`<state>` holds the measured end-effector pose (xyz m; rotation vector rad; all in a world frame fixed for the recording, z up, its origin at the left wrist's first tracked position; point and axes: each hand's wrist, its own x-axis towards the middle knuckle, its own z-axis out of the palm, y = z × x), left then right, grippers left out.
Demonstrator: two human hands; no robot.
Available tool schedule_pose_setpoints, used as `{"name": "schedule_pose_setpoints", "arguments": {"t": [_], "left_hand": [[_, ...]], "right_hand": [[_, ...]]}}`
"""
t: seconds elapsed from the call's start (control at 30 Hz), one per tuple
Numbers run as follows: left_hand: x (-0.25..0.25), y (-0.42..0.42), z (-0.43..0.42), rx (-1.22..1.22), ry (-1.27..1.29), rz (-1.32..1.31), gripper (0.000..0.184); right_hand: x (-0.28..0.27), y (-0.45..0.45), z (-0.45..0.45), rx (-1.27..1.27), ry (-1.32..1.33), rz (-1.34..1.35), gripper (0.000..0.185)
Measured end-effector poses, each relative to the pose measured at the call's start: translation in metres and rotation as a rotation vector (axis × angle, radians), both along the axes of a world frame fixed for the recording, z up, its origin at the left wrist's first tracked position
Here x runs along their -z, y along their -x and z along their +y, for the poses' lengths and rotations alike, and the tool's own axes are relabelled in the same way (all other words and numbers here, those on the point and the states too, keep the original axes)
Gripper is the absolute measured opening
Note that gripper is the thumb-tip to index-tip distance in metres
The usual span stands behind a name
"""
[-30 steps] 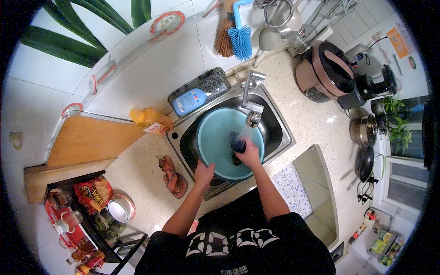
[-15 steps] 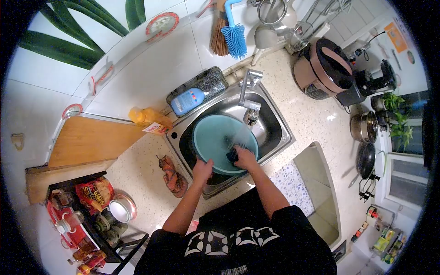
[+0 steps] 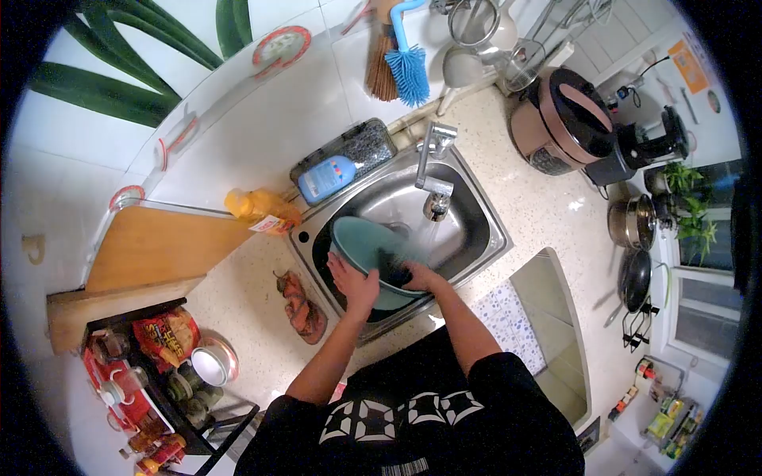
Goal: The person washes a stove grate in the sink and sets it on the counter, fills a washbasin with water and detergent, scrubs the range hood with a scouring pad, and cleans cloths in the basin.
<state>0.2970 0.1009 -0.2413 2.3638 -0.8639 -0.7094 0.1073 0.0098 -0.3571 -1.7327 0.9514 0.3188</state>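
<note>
A teal basin (image 3: 361,238) is tilted on its side in the steel sink (image 3: 468,254), its opening facing the back right. My left hand (image 3: 353,284) lies spread against the basin's outer near-left side, thumb near the rim. At the rim's right end my right hand (image 3: 421,278) is closed on a dark item (image 3: 390,266), which is blurred and partly inside the basin. Water runs from the faucet (image 3: 435,208), just behind my right hand.
A blue bottle (image 3: 327,178) lies on a dark rack behind the sink. An orange bottle (image 3: 262,208) and a reddish cloth-like item (image 3: 300,308) are to the left. A rice cooker (image 3: 562,123) stands at the back right.
The basin has gone from nearly level to strongly tipped, showing more of the sink's bottom. My left hand has moved from its rim to its side, fingers spreading.
</note>
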Motion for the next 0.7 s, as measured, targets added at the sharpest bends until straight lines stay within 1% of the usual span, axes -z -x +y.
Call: {"name": "schedule_pose_setpoints", "arguments": {"t": [0.03,0.07,0.17,0.27,0.37,0.47,0.57,0.7], "left_hand": [[-0.006,0.001,-0.004,0.002,0.029,-0.012,0.102],[-0.012,0.002,-0.008,-0.005,0.001,0.007,0.103],[-0.024,0.006,-0.017,-0.021,-0.058,0.039,0.105],[-0.024,0.010,-0.019,-0.027,-0.073,0.023,0.107],[-0.034,0.019,-0.026,-0.024,-0.111,-0.012,0.108],[-0.044,0.030,-0.037,-0.021,-0.137,-0.048,0.109],[-0.056,0.038,-0.046,-0.021,-0.131,-0.041,0.108],[-0.062,0.049,-0.055,0.000,-0.133,-0.058,0.107]], "right_hand": [[-0.009,-0.002,-0.001,-0.018,0.010,0.004,0.072],[-0.018,-0.003,-0.002,-0.036,0.020,0.009,0.068],[-0.034,-0.004,-0.008,-0.014,-0.090,-0.083,0.066],[-0.032,-0.003,-0.009,-0.027,-0.126,-0.079,0.063],[-0.027,-0.001,-0.009,0.035,-0.284,-0.109,0.061],[-0.024,0.002,-0.013,0.030,-0.302,-0.069,0.056],[0.011,0.010,-0.013,0.037,-0.369,-0.098,0.060],[-0.006,0.015,-0.019,0.065,-0.413,-0.148,0.056]]}}
